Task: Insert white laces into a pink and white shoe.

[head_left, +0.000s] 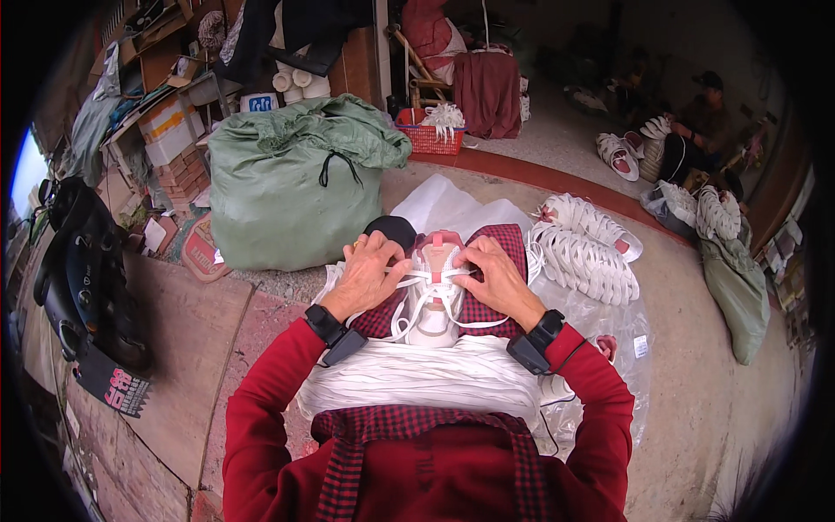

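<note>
In front of me lies a white sneaker [433, 327] with pink parts on its tongue, over red-and-black checked cloth [492, 304]. A flat white shoelace [428, 296] is threaded partway through it, and loose ends loop over the toe. My left hand [370, 271] pinches the lace at the shoe's left side. On the right side my right hand [497, 277] closes thumb and finger on the lace too. A black rounded object [391, 230] shows behind my left fingers. Between the shoe and my body lies a thick bundle of white laces [417, 379].
A big green sack [296, 191] stands ahead on the left. Stacked white sneakers [584, 252] lie to the right on clear plastic. Farther off are a red basket [430, 136], another green sack [735, 287] and a seated person [706, 122]. A dark scooter [87, 270] stands left.
</note>
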A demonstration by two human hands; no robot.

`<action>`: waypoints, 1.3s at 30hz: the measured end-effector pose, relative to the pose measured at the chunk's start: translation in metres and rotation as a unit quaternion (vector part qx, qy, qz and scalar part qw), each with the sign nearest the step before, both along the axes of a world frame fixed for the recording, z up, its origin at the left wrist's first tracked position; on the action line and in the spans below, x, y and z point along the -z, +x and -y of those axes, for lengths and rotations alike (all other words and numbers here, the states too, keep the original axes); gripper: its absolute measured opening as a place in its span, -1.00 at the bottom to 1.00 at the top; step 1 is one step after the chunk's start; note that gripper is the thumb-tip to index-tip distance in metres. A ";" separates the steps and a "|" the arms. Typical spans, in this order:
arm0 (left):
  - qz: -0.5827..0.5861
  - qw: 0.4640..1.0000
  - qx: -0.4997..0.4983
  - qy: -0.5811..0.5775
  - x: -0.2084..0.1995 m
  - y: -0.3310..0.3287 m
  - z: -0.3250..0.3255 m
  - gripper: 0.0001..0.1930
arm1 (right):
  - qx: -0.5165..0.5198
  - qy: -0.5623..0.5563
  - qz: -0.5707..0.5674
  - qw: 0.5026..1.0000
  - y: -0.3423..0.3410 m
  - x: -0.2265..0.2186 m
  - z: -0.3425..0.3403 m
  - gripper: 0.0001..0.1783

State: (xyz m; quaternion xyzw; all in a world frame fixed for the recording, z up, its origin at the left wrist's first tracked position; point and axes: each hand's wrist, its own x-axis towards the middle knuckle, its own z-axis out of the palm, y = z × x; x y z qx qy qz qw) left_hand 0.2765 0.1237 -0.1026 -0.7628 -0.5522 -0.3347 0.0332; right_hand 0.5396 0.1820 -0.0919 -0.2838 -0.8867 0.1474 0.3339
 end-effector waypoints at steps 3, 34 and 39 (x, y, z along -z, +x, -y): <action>-0.053 0.997 0.057 -0.013 0.004 0.009 -0.008 -0.78 | -0.021 0.067 0.008 0.998 -0.012 0.008 -0.005 -0.74; -0.049 0.996 0.075 0.000 -0.016 -0.005 0.035 -0.77 | -0.031 0.110 0.052 0.992 0.017 0.000 0.004 -0.71; -0.037 0.990 0.138 -0.021 0.009 0.020 0.042 -0.88 | -0.045 0.118 -0.030 0.991 -0.004 0.030 0.005 -0.74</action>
